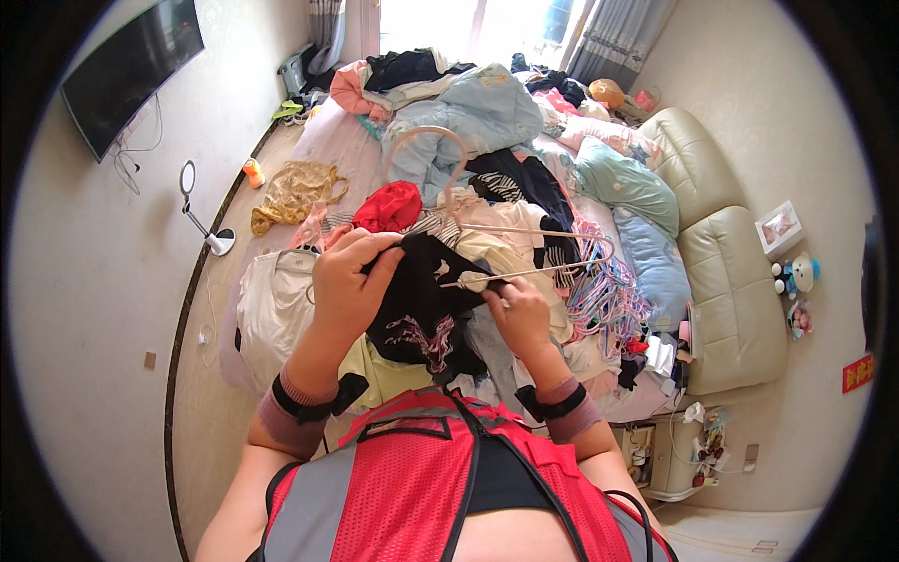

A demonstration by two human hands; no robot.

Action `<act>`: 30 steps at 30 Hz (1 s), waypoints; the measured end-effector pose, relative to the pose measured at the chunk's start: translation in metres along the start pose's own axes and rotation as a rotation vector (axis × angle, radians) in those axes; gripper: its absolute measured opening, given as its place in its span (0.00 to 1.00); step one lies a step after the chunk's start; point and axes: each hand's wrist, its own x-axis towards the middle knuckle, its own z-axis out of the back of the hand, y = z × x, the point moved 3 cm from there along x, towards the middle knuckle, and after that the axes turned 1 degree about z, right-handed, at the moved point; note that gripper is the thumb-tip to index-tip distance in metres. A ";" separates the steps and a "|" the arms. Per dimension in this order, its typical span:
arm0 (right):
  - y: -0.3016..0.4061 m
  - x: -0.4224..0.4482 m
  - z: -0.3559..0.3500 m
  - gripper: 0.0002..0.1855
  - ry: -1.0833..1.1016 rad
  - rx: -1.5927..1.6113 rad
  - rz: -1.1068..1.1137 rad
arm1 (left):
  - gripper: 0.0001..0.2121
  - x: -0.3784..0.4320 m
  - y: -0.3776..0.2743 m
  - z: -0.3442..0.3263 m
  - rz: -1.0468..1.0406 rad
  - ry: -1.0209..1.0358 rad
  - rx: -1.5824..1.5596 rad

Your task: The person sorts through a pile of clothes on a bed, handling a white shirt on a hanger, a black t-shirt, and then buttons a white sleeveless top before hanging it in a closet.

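Note:
A black garment (404, 298) with a pink-and-white print hangs between my hands, above the clothes on the bed. The fingers and thumb of my left hand (351, 277) pinch its upper left edge. My right hand (521, 316) grips the cloth at the right. A pale pink clothes hanger (534, 230) crosses the garment, its hook upward. The hanger's right arm extends outside the cloth, above my right hand; its left part is hidden. To the left lies a white shirt (277, 295) with a hanger at its neck. Red cloth (388, 206) lies beyond my left hand.
A heap of coloured hangers (604, 288) lies on the bed at the right, beside pillows (625, 183) and a leather headboard (730, 281). A crumpled blue quilt (477, 105) covers the far side. A round mirror lamp (221, 242) stands at the left.

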 end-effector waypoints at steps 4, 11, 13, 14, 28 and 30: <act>-0.028 0.003 0.009 0.09 -0.088 0.226 -0.222 | 0.06 -0.002 0.003 0.003 0.032 0.009 -0.062; -0.074 -0.007 0.003 0.08 -0.267 0.814 -0.530 | 0.06 -0.004 -0.003 -0.006 0.097 0.068 -0.075; -0.062 -0.002 0.015 0.09 -0.339 0.959 -0.556 | 0.06 -0.008 0.003 -0.005 0.114 0.084 -0.064; -0.063 -0.002 0.018 0.09 -0.354 1.008 -0.581 | 0.06 -0.010 0.006 -0.005 0.118 0.094 -0.066; -0.086 -0.014 0.037 0.10 -0.414 1.309 -0.663 | 0.07 -0.023 0.029 0.001 0.067 0.111 0.039; -0.086 -0.015 0.040 0.10 -0.420 0.966 -0.598 | 0.06 -0.024 0.029 0.003 0.063 0.119 0.070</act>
